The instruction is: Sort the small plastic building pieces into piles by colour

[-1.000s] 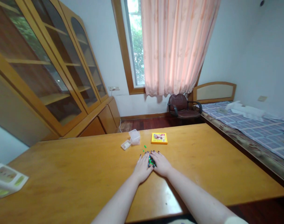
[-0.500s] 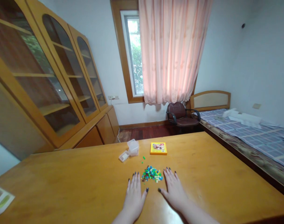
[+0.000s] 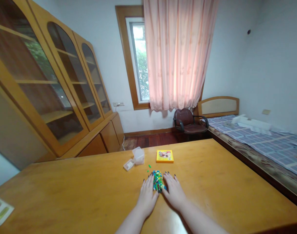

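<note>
Flanking colourful pile (image 3: 157,180) | long axis fore-aft | left hand (image 3: 146,195), right hand (image 3: 174,192): fingers (image 3: 149,184) outstretched, gripping nothing

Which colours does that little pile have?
The pile is mostly green and blue, clearest in the head view.

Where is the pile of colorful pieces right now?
In the head view, the pile sits on the table, slightly right of center, between the left hand and right hand, nearer than the yellow box.
</note>
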Demonstrator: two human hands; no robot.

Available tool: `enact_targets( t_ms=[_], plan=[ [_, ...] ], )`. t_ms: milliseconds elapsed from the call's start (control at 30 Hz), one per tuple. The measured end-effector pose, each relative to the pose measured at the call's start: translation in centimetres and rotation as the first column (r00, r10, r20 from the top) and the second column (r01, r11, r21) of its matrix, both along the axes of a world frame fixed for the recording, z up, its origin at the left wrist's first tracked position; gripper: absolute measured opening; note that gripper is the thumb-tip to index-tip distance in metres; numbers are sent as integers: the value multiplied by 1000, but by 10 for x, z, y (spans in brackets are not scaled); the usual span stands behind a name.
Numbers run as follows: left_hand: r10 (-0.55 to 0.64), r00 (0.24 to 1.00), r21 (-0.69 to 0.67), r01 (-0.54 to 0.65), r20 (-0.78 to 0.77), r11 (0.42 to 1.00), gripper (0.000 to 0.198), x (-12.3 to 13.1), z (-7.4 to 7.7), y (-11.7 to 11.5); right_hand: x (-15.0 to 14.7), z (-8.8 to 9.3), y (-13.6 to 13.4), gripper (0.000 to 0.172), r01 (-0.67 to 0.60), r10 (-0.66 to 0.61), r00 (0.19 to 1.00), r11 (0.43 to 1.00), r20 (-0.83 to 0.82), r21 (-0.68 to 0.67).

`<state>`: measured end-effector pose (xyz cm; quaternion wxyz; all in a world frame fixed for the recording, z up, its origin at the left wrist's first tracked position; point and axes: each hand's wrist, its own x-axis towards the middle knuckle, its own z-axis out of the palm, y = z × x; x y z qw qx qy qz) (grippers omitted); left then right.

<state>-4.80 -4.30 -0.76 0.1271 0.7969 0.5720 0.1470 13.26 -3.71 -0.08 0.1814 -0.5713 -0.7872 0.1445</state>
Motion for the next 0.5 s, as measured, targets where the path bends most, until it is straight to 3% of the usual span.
enact_targets(
  t_ms=[100, 200, 367, 500],
  plan=[
    [70, 993, 93, -79, 100, 992, 57, -13, -3, 2, 20, -4, 13, 59, 142, -143, 990, 988, 10, 57],
    [172, 982, 196, -185, 81, 963, 54, -24, 7, 13, 36, -6, 31, 65, 310, -313, 949, 948, 36, 68],
    [387, 921, 285, -356, -57, 890, 62, -31, 42, 54, 38, -5, 51, 69, 185, -189, 978, 981, 88, 52],
    [450, 884, 241, -413, -127, 878, 73, -29, 67, 94, 33, -5, 63, 72, 200, -202, 974, 979, 104, 27]
  ],
)
